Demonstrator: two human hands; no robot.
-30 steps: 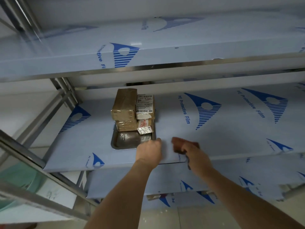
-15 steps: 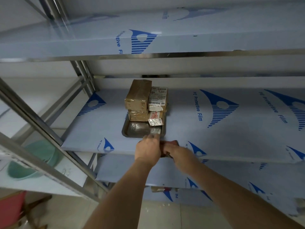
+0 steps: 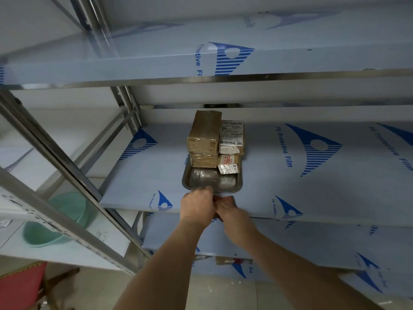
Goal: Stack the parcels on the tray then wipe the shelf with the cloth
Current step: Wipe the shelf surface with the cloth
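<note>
A green basin [image 3: 55, 222] sits low on the left, with a red chair [image 3: 20, 285] beneath it.

At frame centre, brown taped cardboard parcels [image 3: 204, 139] sit stacked on a shallow steel tray [image 3: 239, 186] upon a blue-filmed metal shelf [image 3: 312, 186]. Just below, the left hand [image 3: 196, 206] and right hand [image 3: 232, 215] meet over a dark reddish cloth [image 3: 229, 200] at the tray's near rim.

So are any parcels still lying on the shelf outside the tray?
No, all the parcels in view sit stacked at the far end of the metal tray, none on the shelf film beside it.
</note>
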